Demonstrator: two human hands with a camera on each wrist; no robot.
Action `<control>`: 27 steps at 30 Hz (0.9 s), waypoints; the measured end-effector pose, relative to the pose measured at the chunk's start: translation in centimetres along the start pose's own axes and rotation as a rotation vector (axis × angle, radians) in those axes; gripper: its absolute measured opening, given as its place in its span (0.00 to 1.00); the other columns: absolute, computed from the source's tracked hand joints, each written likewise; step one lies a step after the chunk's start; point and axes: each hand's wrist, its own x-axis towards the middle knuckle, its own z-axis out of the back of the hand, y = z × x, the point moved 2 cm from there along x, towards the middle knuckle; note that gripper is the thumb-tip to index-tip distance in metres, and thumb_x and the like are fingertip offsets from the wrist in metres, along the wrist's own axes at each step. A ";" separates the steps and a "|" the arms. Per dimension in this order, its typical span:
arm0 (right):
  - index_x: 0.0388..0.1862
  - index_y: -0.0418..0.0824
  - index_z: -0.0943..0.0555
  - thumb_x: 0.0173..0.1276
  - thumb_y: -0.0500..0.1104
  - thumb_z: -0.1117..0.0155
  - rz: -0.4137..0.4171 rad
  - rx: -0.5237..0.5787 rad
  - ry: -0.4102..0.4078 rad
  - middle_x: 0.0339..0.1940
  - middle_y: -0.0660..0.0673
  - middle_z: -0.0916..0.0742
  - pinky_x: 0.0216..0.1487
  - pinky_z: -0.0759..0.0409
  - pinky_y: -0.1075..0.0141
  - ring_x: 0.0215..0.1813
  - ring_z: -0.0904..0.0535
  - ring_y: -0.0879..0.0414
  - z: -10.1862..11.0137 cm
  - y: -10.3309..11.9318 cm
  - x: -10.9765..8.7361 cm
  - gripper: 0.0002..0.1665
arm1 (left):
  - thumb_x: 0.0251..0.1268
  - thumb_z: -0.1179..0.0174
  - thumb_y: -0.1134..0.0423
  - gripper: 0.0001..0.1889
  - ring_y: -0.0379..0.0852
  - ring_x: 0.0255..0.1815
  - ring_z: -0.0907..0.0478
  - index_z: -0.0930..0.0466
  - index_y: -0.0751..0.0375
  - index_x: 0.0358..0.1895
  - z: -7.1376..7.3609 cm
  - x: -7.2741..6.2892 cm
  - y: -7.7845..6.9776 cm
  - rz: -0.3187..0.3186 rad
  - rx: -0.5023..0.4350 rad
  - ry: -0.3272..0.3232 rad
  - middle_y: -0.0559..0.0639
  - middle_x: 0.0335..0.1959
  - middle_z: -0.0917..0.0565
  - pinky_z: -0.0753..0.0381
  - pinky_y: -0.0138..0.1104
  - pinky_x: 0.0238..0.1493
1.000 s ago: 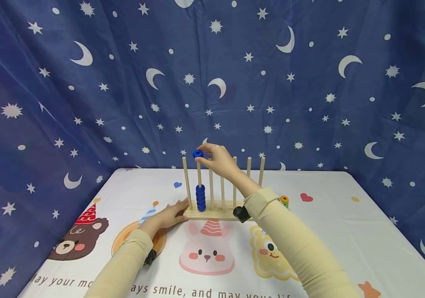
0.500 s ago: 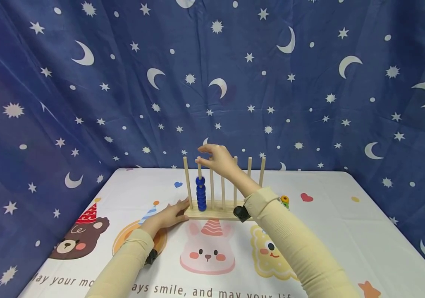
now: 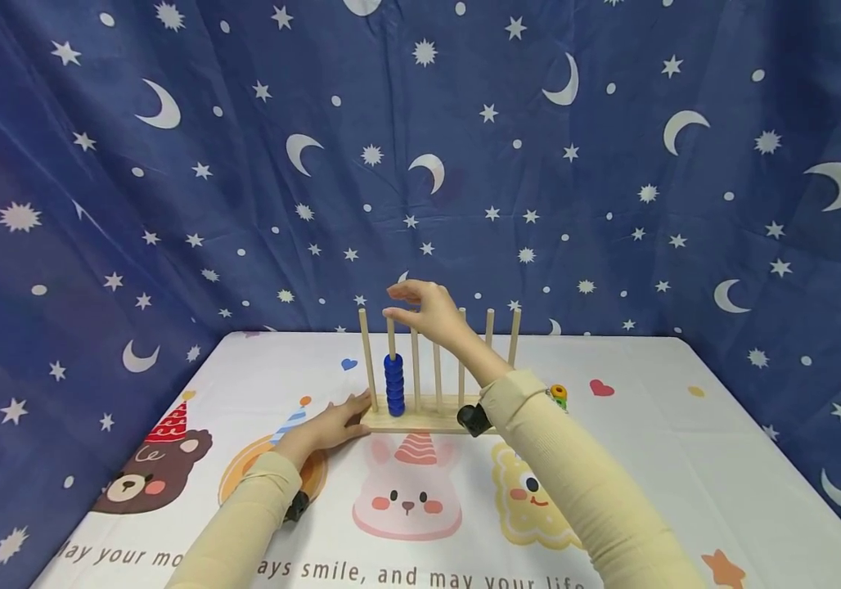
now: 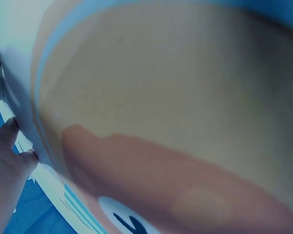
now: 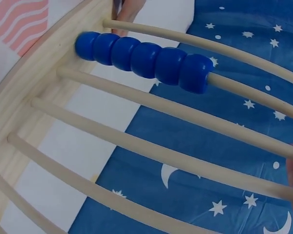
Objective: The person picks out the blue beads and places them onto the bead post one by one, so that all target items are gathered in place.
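A wooden rack of upright rods on a flat base (image 3: 431,423) stands near the back of the table. Several blue beads (image 3: 394,384) are stacked on its second rod from the left, down against the base; the right wrist view shows these blue beads (image 5: 145,59) side by side on the rod. My right hand (image 3: 431,315) is at the top of that rod, thumb and fingers apart with nothing between them. At the base's left end rests my left hand (image 3: 328,427), fingers spread; its fingertips also show at the edge of the left wrist view. The other rods carry no beads.
Small orange and green pieces (image 3: 559,396) lie right of the rack, partly behind the right sleeve (image 3: 582,466). A white tablecloth (image 3: 656,458) with cartoon prints covers the table. A blue star-and-moon curtain (image 3: 420,164) hangs behind and at the sides.
A blue bead held by my right hand at the rod's top was let go, slid down and joined the stack. My left hand has stayed at the base.
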 end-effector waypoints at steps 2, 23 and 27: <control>0.57 0.36 0.23 0.64 0.44 0.35 -0.004 0.021 -0.006 0.58 0.40 0.18 0.63 0.25 0.61 0.61 0.23 0.49 0.1 0.0 0.1 0.24 | 0.68 0.45 0.59 0.32 0.70 0.73 0.51 0.44 0.68 0.71 0.0 0.0 0.1 0.002 0.003 -0.005 0.65 0.73 0.45 0.59 0.67 0.68; 0.56 0.37 0.22 0.66 0.43 0.38 0.008 0.039 -0.033 0.58 0.41 0.18 0.64 0.26 0.61 0.62 0.23 0.49 0.2 -0.3 -0.2 0.21 | 0.69 0.46 0.59 0.32 0.70 0.73 0.52 0.45 0.68 0.71 0.1 0.0 0.0 0.011 -0.008 0.000 0.66 0.74 0.46 0.60 0.66 0.69; 0.57 0.36 0.23 0.66 0.42 0.38 0.035 0.058 -0.021 0.58 0.40 0.18 0.64 0.26 0.62 0.62 0.23 0.49 0.3 -0.3 -0.4 0.21 | 0.68 0.46 0.58 0.33 0.71 0.73 0.52 0.45 0.69 0.71 -0.1 0.1 0.0 0.002 -0.001 0.001 0.67 0.73 0.46 0.59 0.67 0.68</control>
